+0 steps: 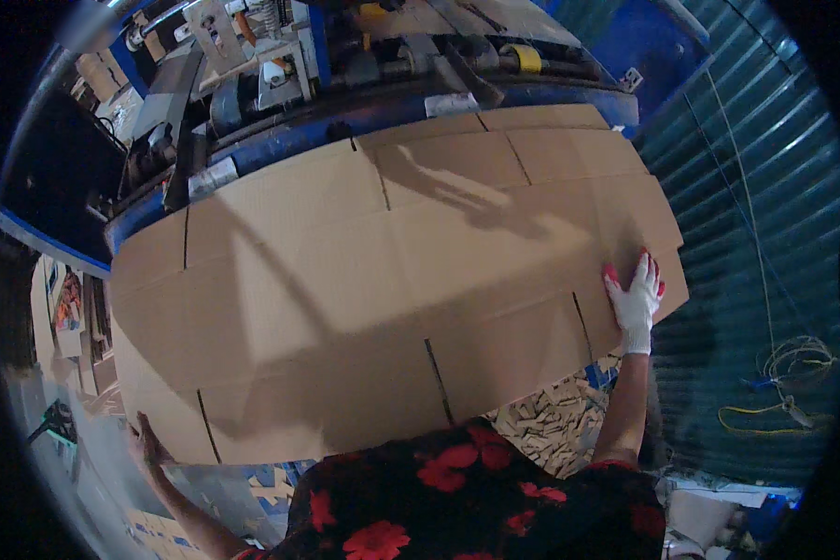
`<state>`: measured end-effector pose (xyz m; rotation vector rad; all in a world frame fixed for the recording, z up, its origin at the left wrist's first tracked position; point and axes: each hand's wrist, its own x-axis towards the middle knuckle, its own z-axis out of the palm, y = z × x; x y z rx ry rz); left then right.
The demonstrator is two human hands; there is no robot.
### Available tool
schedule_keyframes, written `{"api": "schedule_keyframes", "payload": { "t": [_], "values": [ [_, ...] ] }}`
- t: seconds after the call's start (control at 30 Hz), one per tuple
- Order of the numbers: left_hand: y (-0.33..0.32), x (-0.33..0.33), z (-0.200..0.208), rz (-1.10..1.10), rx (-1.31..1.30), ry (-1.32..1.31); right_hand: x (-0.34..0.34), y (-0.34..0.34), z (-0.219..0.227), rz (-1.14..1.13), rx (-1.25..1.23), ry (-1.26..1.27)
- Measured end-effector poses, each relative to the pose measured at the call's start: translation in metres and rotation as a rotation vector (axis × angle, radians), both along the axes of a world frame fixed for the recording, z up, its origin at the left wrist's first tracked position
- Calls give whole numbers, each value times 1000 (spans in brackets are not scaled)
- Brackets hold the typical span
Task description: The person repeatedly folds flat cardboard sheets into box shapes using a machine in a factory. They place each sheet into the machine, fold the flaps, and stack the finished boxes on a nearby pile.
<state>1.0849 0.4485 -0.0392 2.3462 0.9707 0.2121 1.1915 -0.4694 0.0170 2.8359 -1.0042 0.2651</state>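
Observation:
A large flat sheet of brown cardboard [383,271], slotted and creased like an unfolded box, spans the space in front of me. Its far edge lies along the blue machine, and its near edge reaches my body. My right hand [637,303], in a white glove with red fingertips, rests flat on the sheet's right end with the fingers spread. At the near left corner, my left hand [147,443] grips the sheet's edge; no glove shows on it, and part of its fingers is hidden.
Beyond the sheet stands a blue machine [336,117] with rollers and a yellow ring [526,60]. A green corrugated wall [747,187] rises at the right, with a coiled cable [793,369] hanging on it. Cardboard scraps [555,425] are heaped below the near edge.

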Motion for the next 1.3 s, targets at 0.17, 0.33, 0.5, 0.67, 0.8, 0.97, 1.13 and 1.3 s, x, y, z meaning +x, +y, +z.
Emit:
{"api": "schedule_keyframes", "payload": {
  "t": [0.17, 0.33, 0.5, 0.67, 0.8, 0.97, 1.13, 1.3],
  "values": [
    [24, -28, -13, 14, -2, 131, -79, -6, -31, -388, -183, -233],
    [39, -29, -18, 3, 188, 257, -121, -5, -54, -162, 1339, -1267],
    [38, -33, -4, -116, 179, -53, -126, -1, -27, 30, 1318, -1310],
    [-30, -24, 54, -76, -278, -808, -125, 38, 5, 258, 1332, -1293],
    [-131, -22, 76, -183, -717, -1068, -131, 80, 19, 471, 856, -720],
    [-262, -8, 60, -726, -37, -427, -92, 135, 7, 1334, -132, -300],
    [-319, 3, 60, -1113, 621, -169, -70, 148, -7, 1411, -167, -361],
    [-315, 8, 59, -1224, 714, -134, -75, 134, -17, 1406, -150, -287]
  ]
}}
